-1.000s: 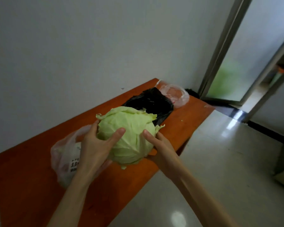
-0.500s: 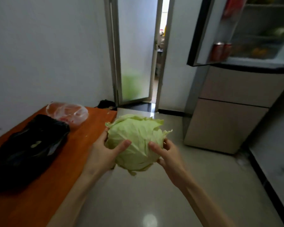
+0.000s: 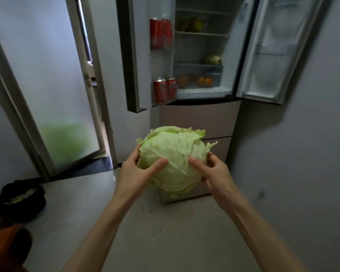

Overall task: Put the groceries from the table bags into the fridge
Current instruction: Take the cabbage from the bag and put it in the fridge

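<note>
Cabbage [image 3: 175,160]: we hold one pale green head of it in the air, in front of us and above the floor [image 3: 145,232], below the open fridge [image 3: 199,55]. Our left hand [image 3: 134,174] grips its left side, thumb laid across the front leaves and the other fingers curled round behind. Our right hand [image 3: 214,174] grips the right side the same way, its thumb on the front and its fingers wrapped about the far side. So both sets of fingers are clamped on the cabbage, one hand at each flank, and both bare forearms reach up from the lower edge of the view.

Beyond the cabbage we see the fridge with its two upper doors swung wide. The left door [image 3: 137,55] carries four red cans: two on an upper rack [image 3: 161,33] and two on a lower rack [image 3: 164,89]. The right door [image 3: 273,52] shows pale racks; what they hold we cannot tell. Inside, on an upper shelf, stand some dark jars or tubs [image 3: 191,24], too blurred to count. On a lower shelf lies one greenish round vegetable [image 3: 213,59]. In the clear drawer [image 3: 198,75] beneath it we count about three orange fruits [image 3: 204,81]. Under the open compartment are the fridge's closed beige drawers [image 3: 199,118].

To the left stands a frosted glass door [image 3: 47,85], ajar. At the lower left lies one black bag [image 3: 22,199] on the floor, and one corner of the orange surface [image 3: 0,248] shows at the edge.
</note>
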Tool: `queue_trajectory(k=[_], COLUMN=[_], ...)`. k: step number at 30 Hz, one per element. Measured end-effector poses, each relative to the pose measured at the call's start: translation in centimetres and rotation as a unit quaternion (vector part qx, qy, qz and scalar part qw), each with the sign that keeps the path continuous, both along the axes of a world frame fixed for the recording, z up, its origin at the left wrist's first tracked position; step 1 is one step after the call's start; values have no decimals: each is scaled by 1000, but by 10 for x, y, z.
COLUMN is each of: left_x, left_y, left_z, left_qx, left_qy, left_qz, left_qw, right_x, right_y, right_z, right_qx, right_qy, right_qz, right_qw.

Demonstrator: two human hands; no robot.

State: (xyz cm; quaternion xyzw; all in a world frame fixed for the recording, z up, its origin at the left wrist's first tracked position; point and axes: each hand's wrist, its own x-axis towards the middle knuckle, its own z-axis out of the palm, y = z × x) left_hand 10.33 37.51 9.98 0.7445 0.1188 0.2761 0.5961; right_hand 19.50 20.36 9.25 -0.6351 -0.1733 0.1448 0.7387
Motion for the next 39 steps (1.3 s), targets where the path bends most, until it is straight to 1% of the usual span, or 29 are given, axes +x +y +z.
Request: queue_trajectory(k=[4,10,17,21,25,29,34,39], left_x=[90,219,365,440,501,565,657,751], left_y=[-5,-18,-34,-37,-31,-17,14,57], left_z=[10,15,30,50,69,86,100,117], left_qx=[-1,-2,6,-2,-9,-8,-19,-37], left_qy=[-6,-13,-40,-59,-83,-107,-142,-146], left_qz=[-51,-70,-26,-4,4,-3,7,24], left_qw=[999,997,999,998,996,994,990,988], right_x=[77,202,350,426,489,555,646,737], right_y=[-12,-27,-39,-40,-38,-21,17,63], right_z=[7,16,42,69,85,95,111,131], right_qx=[5,7,6,-16,-43,-39,5,43], right_qy=[-3,-18,-73,-125,-168,-197,-210,-218], right_qz=[-46,-64,-61,-50,-16,-3,-13,-28], right_qw=[999,998,995,991,985,980,978,975])
